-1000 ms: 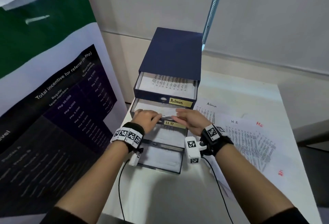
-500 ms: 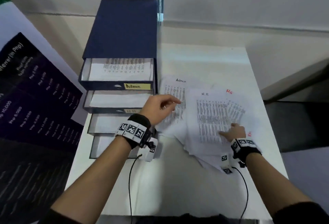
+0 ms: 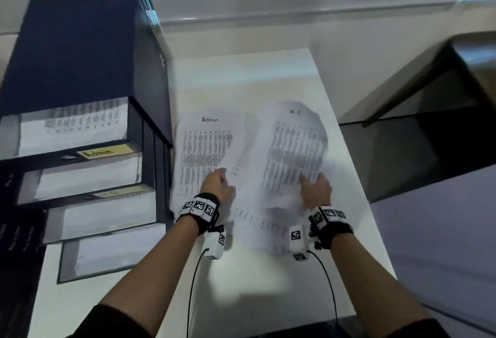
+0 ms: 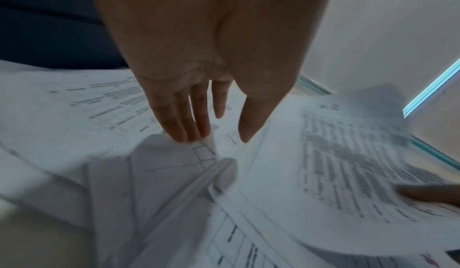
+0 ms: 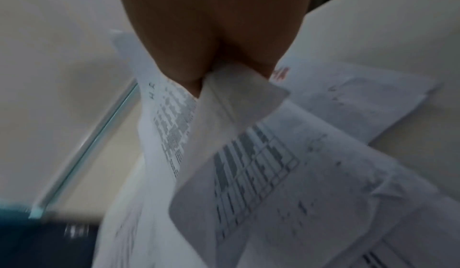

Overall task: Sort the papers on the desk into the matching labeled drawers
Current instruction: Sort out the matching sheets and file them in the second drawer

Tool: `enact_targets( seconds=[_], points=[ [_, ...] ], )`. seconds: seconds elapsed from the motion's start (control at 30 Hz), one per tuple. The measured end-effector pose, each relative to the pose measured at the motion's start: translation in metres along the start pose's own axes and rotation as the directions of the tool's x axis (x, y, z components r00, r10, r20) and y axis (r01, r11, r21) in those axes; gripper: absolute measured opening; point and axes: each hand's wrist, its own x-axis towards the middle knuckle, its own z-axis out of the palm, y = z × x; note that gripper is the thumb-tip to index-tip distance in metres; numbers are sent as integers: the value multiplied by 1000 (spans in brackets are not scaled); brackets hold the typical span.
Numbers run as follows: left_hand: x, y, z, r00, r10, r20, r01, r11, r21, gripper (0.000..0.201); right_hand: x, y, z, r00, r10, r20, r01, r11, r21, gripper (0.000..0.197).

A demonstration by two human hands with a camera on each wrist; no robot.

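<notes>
A dark blue drawer unit [image 3: 80, 50] stands at the left of the white desk [image 3: 241, 284], its several drawers pulled out; the top one bears a yellow "Admin" label [image 3: 102, 152]. Printed sheets lie beside it, one headed "Admin" [image 3: 204, 149]. My right hand [image 3: 315, 190] pinches the lower edge of a blurred printed sheet [image 3: 292, 149], which is lifted and curved above the pile; that HR-headed sheet [image 5: 171, 126] shows folded in the right wrist view. My left hand [image 3: 217, 186] lies with straight fingers [image 4: 184, 122] on the papers [image 4: 174, 173] below the Admin sheet.
More printed papers [image 3: 263, 227] spread under and in front of both hands. The desk's right edge [image 3: 357, 171] drops off to a dark floor. A wall runs behind the desk. A dark poster [image 3: 16, 257] stands at far left.
Both hands left the drawers and came to the paper pile. The right hand has taken hold of a sheet and raised it; the left hand has come down onto the papers. The view swung right.
</notes>
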Motion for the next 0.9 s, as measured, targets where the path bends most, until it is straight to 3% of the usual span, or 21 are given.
enact_targets(
  seconds=[0.07,0.23,0.3,0.37,0.5,0.77,0.9],
  points=[
    [11,12,7,999,21,-27,-19,995,96,58,4,18,-17,993,115,-32,-114,993,16,49],
    [37,25,23,990,88,-113,-50,952,302,29,-5,48,-34,988,147,50,-138,979,-153,41],
    [43,31,32,989,111,-101,-79,957,277,41,-8,49,-33,984,152,95,-138,980,-140,28],
    [47,36,40,989,129,-76,-107,962,249,47,-8,43,-25,986,132,101,-120,986,-115,30],
    [50,40,51,971,164,-172,-142,980,138,33,-3,36,-7,993,94,74,-85,989,-117,70],
    [41,39,33,941,112,-318,-165,976,-144,31,-6,33,-19,992,95,77,-94,995,-18,58],
    [30,34,26,950,189,-248,-199,980,-15,12,-9,28,-25,995,32,98,-43,993,111,50]
  ],
)
